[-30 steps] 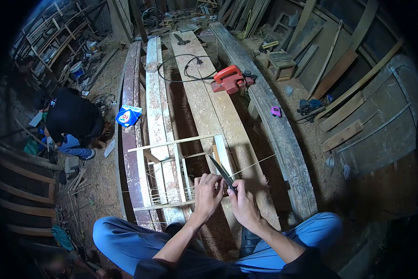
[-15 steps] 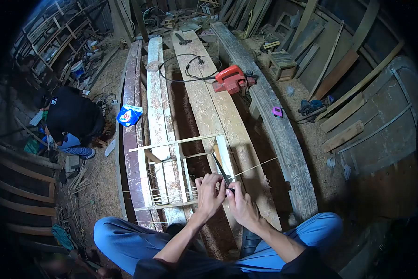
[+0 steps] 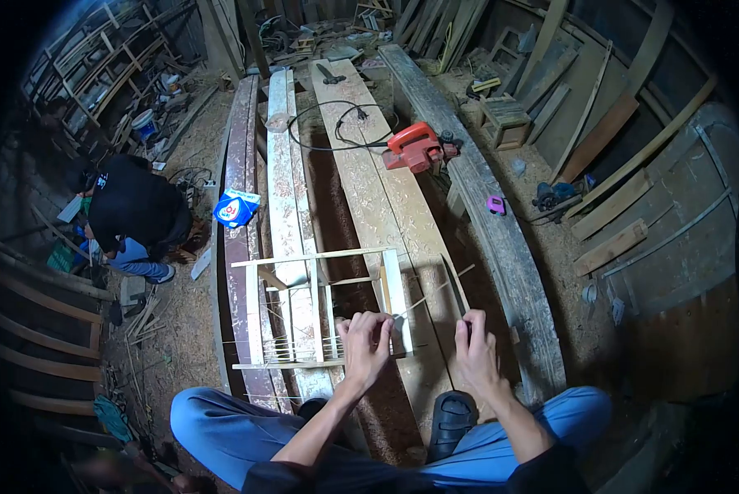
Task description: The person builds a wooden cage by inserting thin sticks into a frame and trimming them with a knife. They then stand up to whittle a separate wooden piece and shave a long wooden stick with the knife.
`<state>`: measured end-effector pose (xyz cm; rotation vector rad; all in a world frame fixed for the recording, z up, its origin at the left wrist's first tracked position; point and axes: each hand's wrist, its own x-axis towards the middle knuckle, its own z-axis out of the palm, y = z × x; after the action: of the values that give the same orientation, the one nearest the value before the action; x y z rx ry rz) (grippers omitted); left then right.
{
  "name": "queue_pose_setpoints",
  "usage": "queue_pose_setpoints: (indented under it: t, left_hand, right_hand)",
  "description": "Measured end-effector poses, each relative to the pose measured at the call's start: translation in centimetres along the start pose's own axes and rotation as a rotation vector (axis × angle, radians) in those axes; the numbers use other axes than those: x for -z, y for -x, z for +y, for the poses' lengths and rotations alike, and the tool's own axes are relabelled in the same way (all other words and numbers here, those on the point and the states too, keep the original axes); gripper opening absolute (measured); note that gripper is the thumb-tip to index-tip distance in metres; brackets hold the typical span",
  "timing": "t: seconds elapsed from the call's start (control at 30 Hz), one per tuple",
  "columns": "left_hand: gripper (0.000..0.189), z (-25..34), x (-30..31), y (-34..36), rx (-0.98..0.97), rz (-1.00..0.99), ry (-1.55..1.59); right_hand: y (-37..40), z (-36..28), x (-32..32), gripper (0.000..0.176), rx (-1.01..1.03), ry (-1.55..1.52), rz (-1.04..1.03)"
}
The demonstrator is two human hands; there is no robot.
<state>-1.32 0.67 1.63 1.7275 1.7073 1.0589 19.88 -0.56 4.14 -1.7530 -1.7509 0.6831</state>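
My left hand (image 3: 364, 350) is closed in a pinch over the right end of a small wooden slatted frame (image 3: 316, 311). A thin strip of wood (image 3: 445, 284) runs from its fingertips up to the right. My right hand (image 3: 478, 356) is apart from it, closed on a knife whose long dark blade (image 3: 454, 281) points up and away from me; the handle is mostly hidden in the fingers. The frame lies across the planks (image 3: 285, 239), with several thin rods at its lower left.
A red electric planer (image 3: 417, 150) with a black cable rests on the boards ahead. A blue packet (image 3: 236, 208) lies left, a purple tape measure (image 3: 495, 205) on the right beam (image 3: 501, 255). Another person (image 3: 135, 206) crouches at left. Wood shavings cover the floor.
My right hand has moved right, away from my left hand, taking the knife with it. The thin strip now slants more steeply. My left hand has barely moved.
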Motion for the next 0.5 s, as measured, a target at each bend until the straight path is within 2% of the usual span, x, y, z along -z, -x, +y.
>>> queue_pose_setpoints:
  t: [0.03, 0.13, 0.23, 0.43, 0.5]
  left_hand:
    - [0.010, -0.1, -0.2, 0.2, -0.007, -0.002, -0.007]
    - [0.010, -0.4, -0.9, 0.3, -0.061, 0.020, -0.041]
    - [0.008, -0.2, -0.7, 0.4, -0.064, 0.036, -0.069]
    - [0.010, -0.2, -0.4, 0.6, -0.077, -0.019, -0.065]
    - [0.011, -0.2, -0.4, 0.5, -0.106, -0.025, -0.050]
  right_hand:
    - [0.3, 0.1, 0.2, 0.015, 0.038, -0.084, 0.035]
    - [1.7, -2.7, -1.8, 0.015, 0.092, -0.222, -0.037]
    - [2.4, -4.5, -2.4, 0.016, -0.005, -0.213, -0.311]
    - [2.0, -4.3, -5.2, 0.018, 0.102, -0.255, -0.178]
    - [2.0, -4.6, -5.3, 0.019, 0.059, -0.230, -0.203]
